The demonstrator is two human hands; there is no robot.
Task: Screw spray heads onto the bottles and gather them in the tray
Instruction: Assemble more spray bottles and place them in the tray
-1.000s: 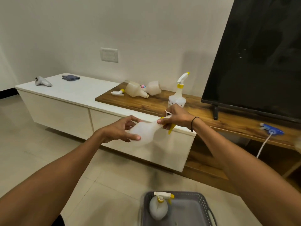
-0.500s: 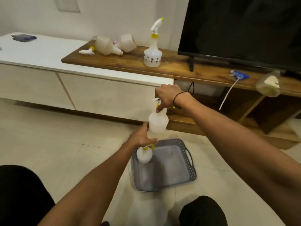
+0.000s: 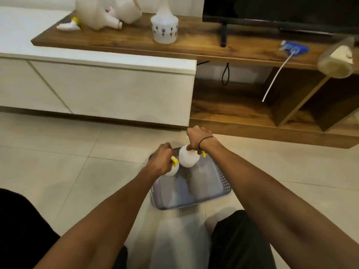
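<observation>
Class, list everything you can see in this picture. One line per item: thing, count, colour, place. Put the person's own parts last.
tray: 1, grey, on the floor by the cabinet
assembled spray bottles: 2, white with yellow heads, over the tray's far end; one under the right hand, one under the left
patterned bottle: 1, white, upright on the wooden shelf
headless bottles: 2, whitish, lying on the shelf's left end
loose spray head: 1, white and yellow, beside them
blue spray head: 1, with a white tube, on the shelf's right
clear bottle: 1, far right, blurred
TV: 1, black, on the shelf
cabinet: 1, white
left hand: 1, on a bottle
right hand: 1, gripping a bottle's top, black wristband
</observation>
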